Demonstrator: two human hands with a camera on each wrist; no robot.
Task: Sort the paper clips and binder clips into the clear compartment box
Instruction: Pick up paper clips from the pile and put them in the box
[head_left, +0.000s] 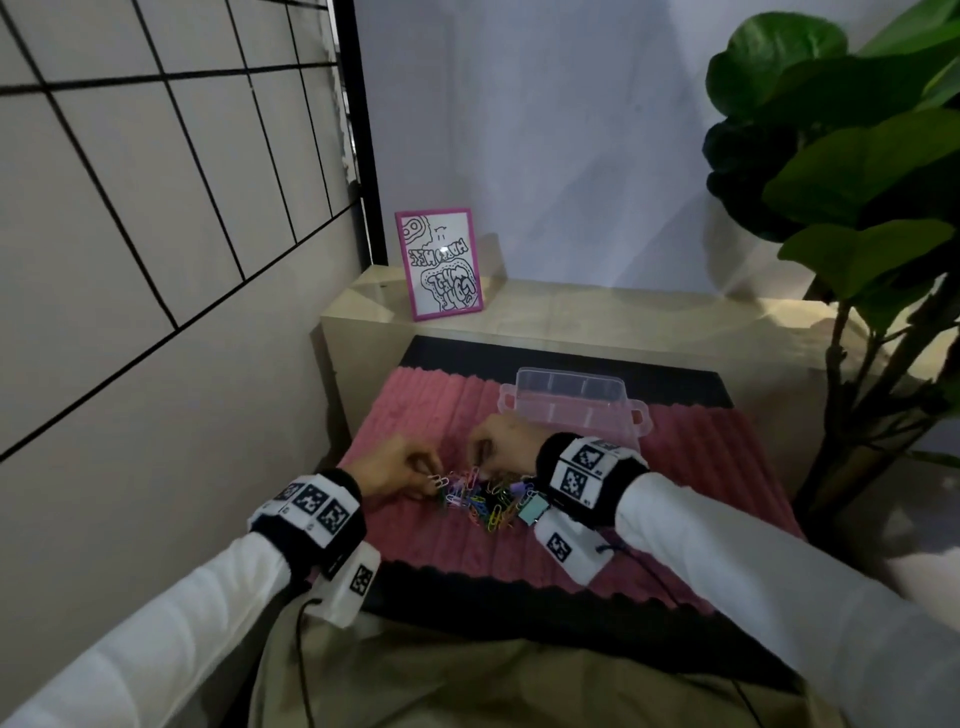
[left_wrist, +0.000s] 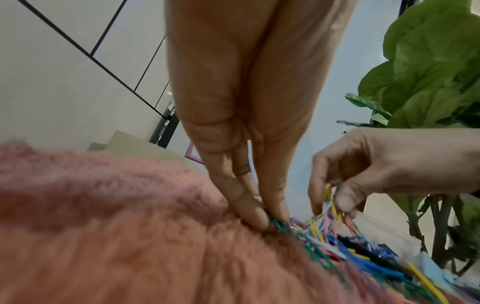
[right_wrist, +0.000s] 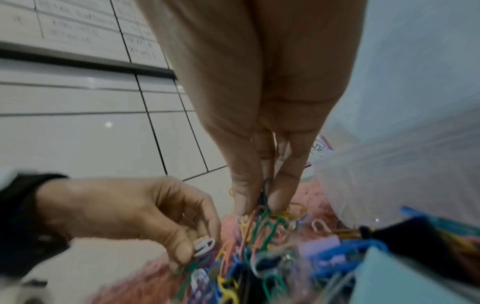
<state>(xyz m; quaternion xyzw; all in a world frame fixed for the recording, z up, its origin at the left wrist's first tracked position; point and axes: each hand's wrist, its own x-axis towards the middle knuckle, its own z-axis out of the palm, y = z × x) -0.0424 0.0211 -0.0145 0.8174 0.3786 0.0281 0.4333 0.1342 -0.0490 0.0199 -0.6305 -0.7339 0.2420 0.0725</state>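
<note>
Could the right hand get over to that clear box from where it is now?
Probably yes. The clear compartment box lies open just beyond the right hand on the pink mat, with nothing between them. The hand is pinching paper clips from the pile.

In the head view the pile of clips (head_left: 485, 496) between the two hands is too small to tell paper clips from binder clips one by one, and the right hand (head_left: 501, 441) hides the clips under its fingers. The clear compartment box (head_left: 574, 402) just beyond that hand is faint; its dividers barely show, and what lies inside cannot be told. In the right wrist view the clips nearest the camera smear into colour, and the box (right_wrist: 389, 164) is a pale blur cut by the right edge. In the left wrist view the pink mat (left_wrist: 103, 226) under the left hand (left_wrist: 246, 123) is blurred, and how many clips its fingertips pinch is unclear.
</note>
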